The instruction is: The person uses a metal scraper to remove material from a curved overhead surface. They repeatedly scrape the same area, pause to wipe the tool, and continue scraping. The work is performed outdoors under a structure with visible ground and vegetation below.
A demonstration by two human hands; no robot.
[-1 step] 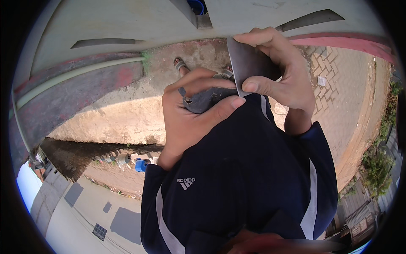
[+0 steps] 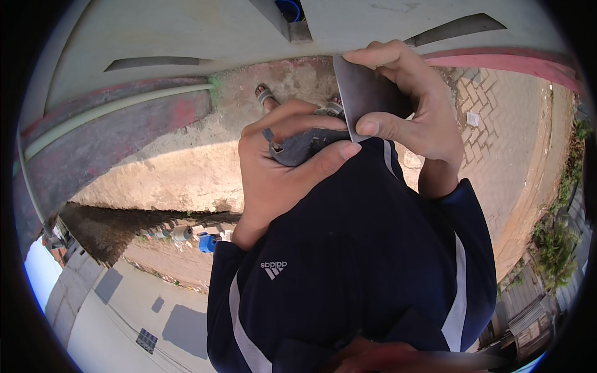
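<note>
My left hand [image 2: 264, 171] is closed around a dark grey, worn piece [image 2: 305, 146] with a ragged, torn-looking left end. Its kind does not show clearly. In my right hand [image 2: 423, 112] is a flat, thin metal plate [image 2: 373, 93], dark on its face and with a pale, straight edge. The right thumb presses the plate near its lower corner, and the fingers reach over its upper edge. That lower corner meets the right end of the dark piece, close to my left thumb tip. Both things are held in front of my dark blue shirt [image 2: 354, 248].
Ahead rises a pale wall [image 2: 348, 37] with a blue bucket [image 2: 288, 9] showing through a gap. Below it, sandaled feet [image 2: 266, 93] stand on concrete ground [image 2: 174, 168]. Paving blocks [image 2: 479, 118] lie at the right. A blue container [image 2: 207, 242] sits at the lower left.
</note>
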